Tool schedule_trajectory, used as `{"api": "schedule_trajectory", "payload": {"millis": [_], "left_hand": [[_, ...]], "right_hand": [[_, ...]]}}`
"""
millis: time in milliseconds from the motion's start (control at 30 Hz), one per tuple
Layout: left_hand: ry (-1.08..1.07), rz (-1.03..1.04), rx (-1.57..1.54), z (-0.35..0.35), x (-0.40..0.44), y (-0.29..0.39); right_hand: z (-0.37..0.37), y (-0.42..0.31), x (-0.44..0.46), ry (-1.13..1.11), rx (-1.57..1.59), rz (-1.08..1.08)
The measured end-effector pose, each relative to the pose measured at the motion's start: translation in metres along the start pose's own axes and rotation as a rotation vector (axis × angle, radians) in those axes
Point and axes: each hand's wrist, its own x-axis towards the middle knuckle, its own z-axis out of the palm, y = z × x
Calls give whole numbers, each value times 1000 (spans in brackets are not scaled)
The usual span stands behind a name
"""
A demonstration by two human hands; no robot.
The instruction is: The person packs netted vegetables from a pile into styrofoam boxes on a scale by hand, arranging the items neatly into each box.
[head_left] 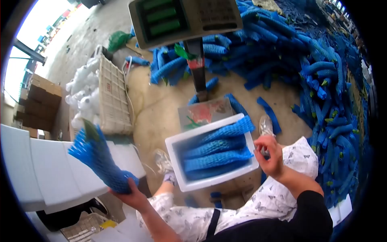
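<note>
My left hand [131,195] grips the lower end of a long green vegetable in a blue foam net sleeve [105,165]. Its green tip pokes out of the frayed net at the top, tilted up and to the left. Between my legs a white foam box [174,158] holds several more vegetables in blue net sleeves [217,148], lying side by side. Beside the box's right rim is my right hand [269,156], its fingers loosely curled and thumb apart, with nothing visible in them. The box rests partly on the metal plate of a scale [205,113].
The scale's display [163,18] rises on a post ahead. A large heap of blue-netted vegetables [258,36] spreads ahead and down the right. At left stand white foam boxes [52,169], a plastic crate [115,97] with white bags, and cardboard boxes [40,101].
</note>
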Motion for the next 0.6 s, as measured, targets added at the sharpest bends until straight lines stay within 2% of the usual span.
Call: {"api": "schedule_trajectory", "payload": {"millis": [67,100,167,233,367,467,600], "left_hand": [[-142,-10,-13,-6,-6,9],[-184,69,94,-5,-8,11],[-293,76,17,5,-11,30],[-366,99,-12,12,-15,33],[-385,123,-18,21,-19,35],[-378,70,-21,22,-16,38],[-373,42,-1,21,-15,34]], "right_hand": [[8,-3,-7,-55,-7,-25],[12,-4,-7,-70,-6,-41],[15,-8,1,-104,-91,-126],[21,-9,8,-132,-45,-109],[24,-15,21,-164,-47,-167],[33,-15,19,-365,-15,-189],[50,-11,1,-509,36,-202]]}}
